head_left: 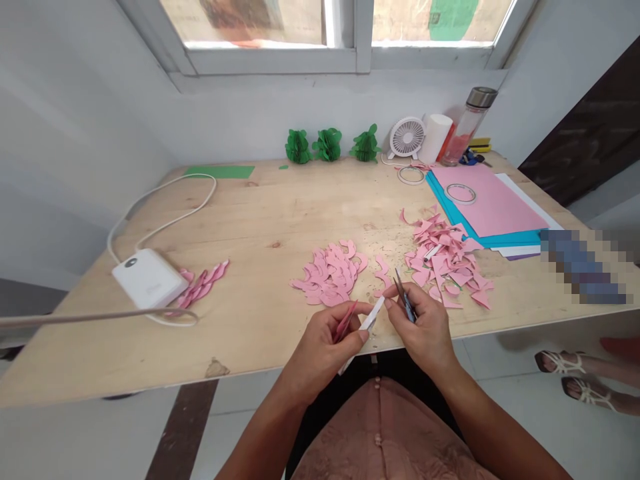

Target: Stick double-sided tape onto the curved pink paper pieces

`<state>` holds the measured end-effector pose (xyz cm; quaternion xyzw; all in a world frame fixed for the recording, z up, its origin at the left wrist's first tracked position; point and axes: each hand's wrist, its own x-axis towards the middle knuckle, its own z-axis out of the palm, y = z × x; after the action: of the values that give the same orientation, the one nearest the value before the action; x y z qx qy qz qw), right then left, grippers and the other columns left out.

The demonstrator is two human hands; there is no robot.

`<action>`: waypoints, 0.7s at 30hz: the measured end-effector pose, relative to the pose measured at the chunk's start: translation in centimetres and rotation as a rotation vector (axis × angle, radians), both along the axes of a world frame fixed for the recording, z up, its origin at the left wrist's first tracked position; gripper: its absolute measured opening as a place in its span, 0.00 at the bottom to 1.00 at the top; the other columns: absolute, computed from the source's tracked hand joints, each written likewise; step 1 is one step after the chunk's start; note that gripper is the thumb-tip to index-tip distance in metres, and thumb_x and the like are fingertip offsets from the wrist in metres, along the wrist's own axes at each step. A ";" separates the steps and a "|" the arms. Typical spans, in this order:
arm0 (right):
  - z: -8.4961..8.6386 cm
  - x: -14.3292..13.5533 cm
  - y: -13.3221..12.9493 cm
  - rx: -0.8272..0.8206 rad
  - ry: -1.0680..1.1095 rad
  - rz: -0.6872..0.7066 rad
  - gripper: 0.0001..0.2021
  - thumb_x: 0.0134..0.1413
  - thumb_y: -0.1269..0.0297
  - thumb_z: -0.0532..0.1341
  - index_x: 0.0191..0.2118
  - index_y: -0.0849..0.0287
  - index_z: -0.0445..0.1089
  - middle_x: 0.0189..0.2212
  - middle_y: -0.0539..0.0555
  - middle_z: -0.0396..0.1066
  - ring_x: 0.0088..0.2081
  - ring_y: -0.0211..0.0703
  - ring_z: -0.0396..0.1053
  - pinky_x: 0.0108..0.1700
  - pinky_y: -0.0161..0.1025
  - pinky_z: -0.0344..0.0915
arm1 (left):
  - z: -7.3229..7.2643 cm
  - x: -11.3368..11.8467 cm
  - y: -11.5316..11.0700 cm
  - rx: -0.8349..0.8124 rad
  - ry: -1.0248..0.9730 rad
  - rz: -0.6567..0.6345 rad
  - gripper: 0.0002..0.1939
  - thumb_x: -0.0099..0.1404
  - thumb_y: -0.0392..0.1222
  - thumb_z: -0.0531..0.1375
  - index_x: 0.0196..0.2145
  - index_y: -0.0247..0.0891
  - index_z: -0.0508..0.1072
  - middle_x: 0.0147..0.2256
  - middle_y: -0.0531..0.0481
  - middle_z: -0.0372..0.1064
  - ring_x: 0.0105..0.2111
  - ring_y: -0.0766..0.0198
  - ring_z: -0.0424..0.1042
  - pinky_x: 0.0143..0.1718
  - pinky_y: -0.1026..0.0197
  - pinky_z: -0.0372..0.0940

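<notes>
Near the table's front edge, my left hand [333, 343] is closed on a narrow white strip [373, 314], with a dark pink paper piece [345, 323] also between its fingers. My right hand [423, 323] holds small scissors [406, 300], their blades pointing away from me. Its thumb and index finger are at the upper end of the strip. Just beyond my hands lies a heap of curved pink paper shapes [330, 272], with a few more pink pieces [383, 273] beside it. To the right is a pile of pink scraps [445, 257].
A white device [150, 279] with a cable and pink pieces lies left. Green paper shapes [327, 145], a fan [407, 138] and a bottle [467, 127] stand along the wall. Pink sheets [487, 200] and tape rings are at right. Another person's feet [575, 380] show lower right.
</notes>
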<state>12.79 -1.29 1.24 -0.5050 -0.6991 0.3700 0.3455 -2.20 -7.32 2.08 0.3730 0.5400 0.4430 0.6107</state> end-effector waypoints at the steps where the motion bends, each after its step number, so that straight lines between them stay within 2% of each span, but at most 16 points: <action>1: -0.1 0.1 0.1 0.023 -0.010 -0.011 0.06 0.51 0.64 0.57 0.30 0.58 0.70 0.17 0.44 0.58 0.19 0.33 0.54 0.22 0.31 0.51 | 0.1 0.0 0.0 -0.005 0.001 -0.002 0.16 0.55 0.40 0.61 0.42 0.33 0.74 0.20 0.58 0.50 0.21 0.72 0.50 0.20 0.69 0.47; 6: -0.9 1.4 0.7 0.002 0.013 -0.091 0.06 0.51 0.64 0.58 0.30 0.58 0.70 0.17 0.44 0.58 0.19 0.34 0.54 0.22 0.32 0.52 | 0.8 0.4 0.1 0.008 0.049 -0.020 0.15 0.56 0.40 0.60 0.42 0.34 0.73 0.20 0.59 0.50 0.20 0.72 0.49 0.20 0.68 0.47; 10: -1.7 3.3 1.5 -0.061 0.143 -0.221 0.06 0.47 0.63 0.61 0.31 0.59 0.70 0.18 0.45 0.58 0.21 0.35 0.55 0.23 0.33 0.53 | 1.5 1.2 1.0 0.113 0.241 -0.040 0.13 0.58 0.39 0.58 0.42 0.37 0.73 0.20 0.58 0.50 0.20 0.71 0.50 0.22 0.67 0.49; 15: -2.4 6.1 2.4 -0.076 0.298 -0.418 0.09 0.43 0.62 0.65 0.32 0.59 0.71 0.21 0.47 0.62 0.23 0.36 0.57 0.25 0.34 0.54 | 2.0 3.2 4.1 0.344 0.592 -0.107 0.14 0.59 0.37 0.56 0.43 0.40 0.74 0.23 0.56 0.61 0.22 0.69 0.57 0.25 0.66 0.53; 18: -2.6 7.3 2.7 -0.071 0.353 -0.500 0.10 0.41 0.62 0.66 0.32 0.59 0.71 0.20 0.46 0.62 0.23 0.35 0.56 0.25 0.34 0.53 | 1.4 4.8 6.5 0.440 0.801 -0.142 0.17 0.58 0.34 0.55 0.45 0.39 0.72 0.28 0.52 0.70 0.25 0.66 0.64 0.29 0.64 0.57; 21: -2.6 8.0 2.9 -0.069 0.384 -0.522 0.10 0.40 0.62 0.67 0.32 0.59 0.72 0.20 0.45 0.62 0.22 0.34 0.55 0.24 0.33 0.52 | 0.4 6.3 8.5 0.517 0.955 -0.177 0.21 0.58 0.31 0.54 0.50 0.39 0.69 0.39 0.47 0.74 0.33 0.61 0.70 0.33 0.62 0.61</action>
<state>20.79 1.65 -1.32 -0.5996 -0.4551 0.3807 0.5371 4.09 1.21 2.46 0.7143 0.5974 0.2898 0.2214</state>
